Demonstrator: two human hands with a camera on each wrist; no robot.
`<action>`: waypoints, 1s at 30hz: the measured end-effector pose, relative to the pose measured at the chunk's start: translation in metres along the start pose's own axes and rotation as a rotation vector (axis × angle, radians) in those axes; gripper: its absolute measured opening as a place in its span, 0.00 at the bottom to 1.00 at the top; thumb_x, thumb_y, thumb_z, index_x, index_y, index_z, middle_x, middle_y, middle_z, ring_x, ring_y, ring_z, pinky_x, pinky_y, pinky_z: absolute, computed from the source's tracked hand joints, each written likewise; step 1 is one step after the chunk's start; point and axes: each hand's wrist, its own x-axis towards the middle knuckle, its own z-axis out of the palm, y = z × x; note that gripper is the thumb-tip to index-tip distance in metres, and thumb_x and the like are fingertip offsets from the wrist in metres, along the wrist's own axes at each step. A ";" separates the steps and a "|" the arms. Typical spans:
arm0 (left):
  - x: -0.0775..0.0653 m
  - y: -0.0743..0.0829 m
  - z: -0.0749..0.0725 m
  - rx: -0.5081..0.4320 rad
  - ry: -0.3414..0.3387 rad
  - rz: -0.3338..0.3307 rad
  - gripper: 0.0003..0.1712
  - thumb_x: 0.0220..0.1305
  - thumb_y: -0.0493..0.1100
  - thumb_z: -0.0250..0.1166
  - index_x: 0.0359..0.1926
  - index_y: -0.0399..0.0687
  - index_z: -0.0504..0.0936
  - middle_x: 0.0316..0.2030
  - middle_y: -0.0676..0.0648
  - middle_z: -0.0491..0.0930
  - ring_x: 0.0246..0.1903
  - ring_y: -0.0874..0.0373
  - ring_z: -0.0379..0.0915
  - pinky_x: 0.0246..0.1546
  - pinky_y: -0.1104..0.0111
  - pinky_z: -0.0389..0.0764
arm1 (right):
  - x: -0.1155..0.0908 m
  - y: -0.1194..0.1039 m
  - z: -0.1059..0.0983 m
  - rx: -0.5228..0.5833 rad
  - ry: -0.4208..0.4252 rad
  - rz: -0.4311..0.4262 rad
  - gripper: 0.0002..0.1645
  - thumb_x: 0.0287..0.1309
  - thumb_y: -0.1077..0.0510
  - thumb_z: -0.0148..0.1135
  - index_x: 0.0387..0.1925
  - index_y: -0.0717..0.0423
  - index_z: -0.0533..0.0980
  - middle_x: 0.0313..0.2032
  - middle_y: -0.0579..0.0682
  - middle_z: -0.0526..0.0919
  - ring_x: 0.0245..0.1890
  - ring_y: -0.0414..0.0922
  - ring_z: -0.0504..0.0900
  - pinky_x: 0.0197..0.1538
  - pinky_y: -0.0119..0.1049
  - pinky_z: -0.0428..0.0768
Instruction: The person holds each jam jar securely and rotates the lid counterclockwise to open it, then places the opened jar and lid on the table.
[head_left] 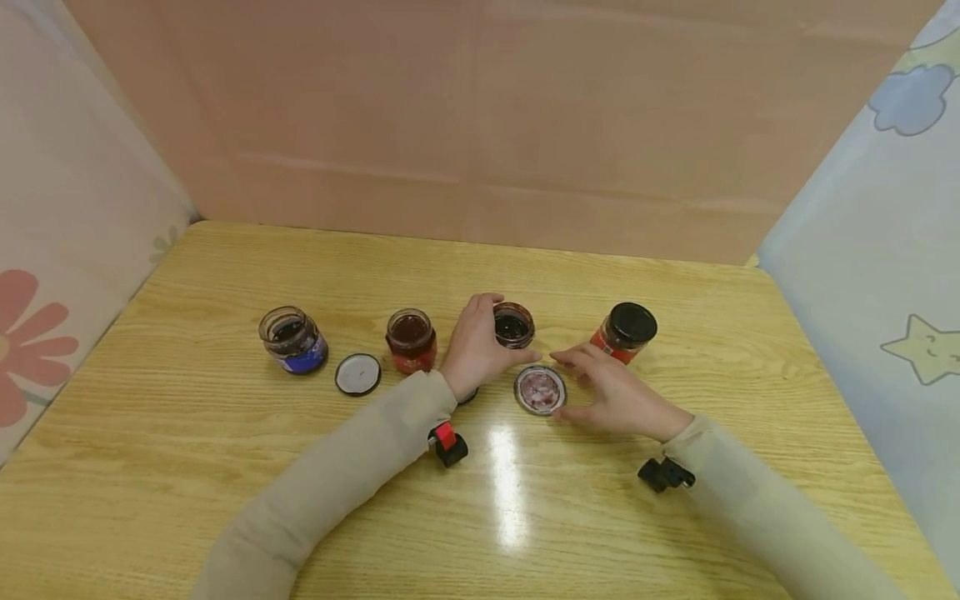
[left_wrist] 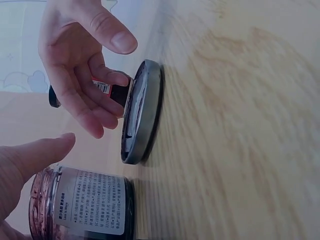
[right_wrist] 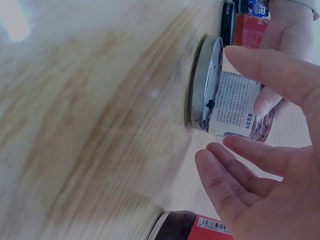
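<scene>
My left hand (head_left: 480, 342) holds an uncapped glass jar (head_left: 513, 327) of dark jam, fingers round its far side and a straight thumb in front. A white printed label faces the left wrist view, with reddish smears inside the glass near the rim. In front of the jar, a metal lid (head_left: 540, 390) lies underside up on the table, its inside smeared with jam. Thumb and fingers of my right hand (head_left: 618, 396) are spread beside this lid, with nothing gripped; in the right wrist view the palm and fingers are loosely bent.
To the left stand an uncapped red-label jar (head_left: 411, 342) and an uncapped blue-label jar (head_left: 296, 342), with an upturned lid (head_left: 357, 374) between them. Another lid (head_left: 468, 397) is mostly hidden under my left wrist. A capped red-label jar (head_left: 628, 329) stands beyond my right hand.
</scene>
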 end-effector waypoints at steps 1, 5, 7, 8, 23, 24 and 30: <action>0.000 0.000 0.000 0.004 0.001 0.000 0.54 0.42 0.54 0.79 0.67 0.40 0.62 0.62 0.41 0.66 0.61 0.47 0.64 0.62 0.56 0.68 | 0.000 0.000 0.000 0.004 0.002 -0.001 0.43 0.45 0.55 0.76 0.61 0.65 0.68 0.51 0.58 0.75 0.43 0.51 0.79 0.47 0.47 0.80; 0.000 0.000 0.001 0.002 -0.003 -0.001 0.55 0.42 0.55 0.79 0.67 0.40 0.62 0.62 0.41 0.66 0.62 0.47 0.64 0.62 0.57 0.68 | -0.001 0.000 0.000 0.006 0.008 -0.006 0.42 0.46 0.56 0.75 0.61 0.65 0.68 0.50 0.58 0.75 0.43 0.51 0.80 0.46 0.47 0.80; -0.001 0.000 0.001 -0.007 -0.005 -0.001 0.55 0.42 0.55 0.79 0.67 0.40 0.62 0.62 0.42 0.66 0.62 0.47 0.64 0.62 0.57 0.68 | -0.001 0.000 0.000 0.005 0.010 -0.008 0.42 0.46 0.56 0.75 0.61 0.65 0.68 0.50 0.58 0.75 0.43 0.51 0.80 0.46 0.47 0.80; -0.001 0.000 0.001 -0.010 -0.005 0.000 0.55 0.42 0.55 0.79 0.67 0.40 0.62 0.63 0.42 0.66 0.62 0.47 0.64 0.62 0.57 0.68 | -0.001 0.000 -0.001 0.003 0.010 -0.008 0.41 0.46 0.55 0.75 0.61 0.65 0.68 0.51 0.58 0.75 0.43 0.51 0.80 0.46 0.47 0.80; 0.000 0.013 -0.006 0.033 0.000 0.042 0.54 0.45 0.57 0.77 0.67 0.40 0.62 0.64 0.41 0.65 0.64 0.47 0.61 0.64 0.57 0.65 | -0.004 -0.002 -0.013 -0.014 0.096 -0.030 0.36 0.49 0.59 0.73 0.59 0.64 0.71 0.49 0.59 0.77 0.40 0.51 0.79 0.43 0.48 0.79; 0.000 0.016 -0.006 0.040 0.000 0.049 0.54 0.45 0.57 0.77 0.67 0.40 0.62 0.64 0.41 0.64 0.64 0.47 0.61 0.65 0.57 0.65 | -0.004 -0.002 -0.014 -0.015 0.103 -0.036 0.35 0.49 0.59 0.73 0.58 0.64 0.71 0.48 0.58 0.77 0.40 0.50 0.78 0.43 0.48 0.79; -0.002 0.027 -0.006 0.034 -0.037 0.086 0.53 0.46 0.56 0.76 0.67 0.40 0.61 0.64 0.41 0.63 0.65 0.47 0.59 0.65 0.56 0.64 | -0.009 -0.003 -0.022 -0.022 0.141 -0.082 0.31 0.51 0.60 0.72 0.57 0.63 0.73 0.44 0.56 0.78 0.40 0.50 0.79 0.43 0.47 0.80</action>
